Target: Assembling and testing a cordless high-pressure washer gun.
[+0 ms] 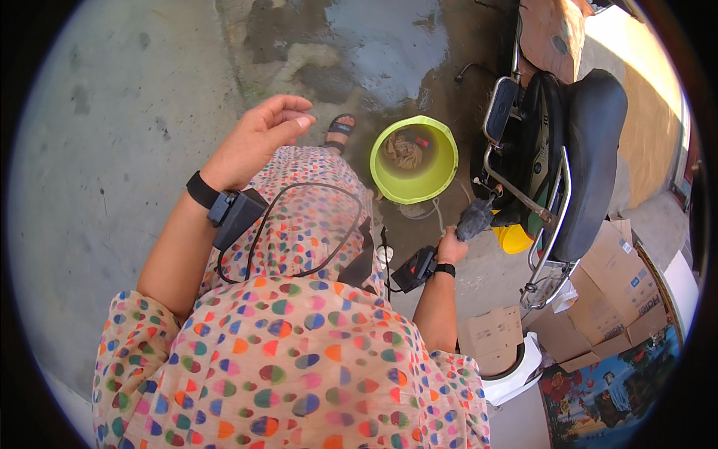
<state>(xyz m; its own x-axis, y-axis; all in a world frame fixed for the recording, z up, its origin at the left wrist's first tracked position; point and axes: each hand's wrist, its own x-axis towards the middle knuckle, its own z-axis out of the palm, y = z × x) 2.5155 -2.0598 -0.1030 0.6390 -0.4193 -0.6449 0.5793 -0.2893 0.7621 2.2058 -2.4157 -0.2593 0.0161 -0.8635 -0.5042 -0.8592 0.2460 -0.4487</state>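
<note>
My left hand [262, 135] is raised in front of me over my patterned clothing, fingers loosely stretched, with nothing visible in it. Low on my right, beside the scooter, my right hand [451, 245] is closed on a bunched dark grey cloth [475, 219]. Just beyond and to the left of that hand stands a lime-green bucket [379, 185]. A crumpled tan cloth [404, 152] lies inside it, along with a small red and blue piece [422, 141]. A pale hose or cord [440, 217] runs down by the bucket's near side.
A scooter [591, 150] with a black seat and metal rails stands to the right. Below its frame sits a yellow container [513, 238]. Cardboard boxes [598, 284] lean at the lower right. Wet concrete [389, 52] stretches beyond the bucket; a sandalled foot [341, 131] is left of it.
</note>
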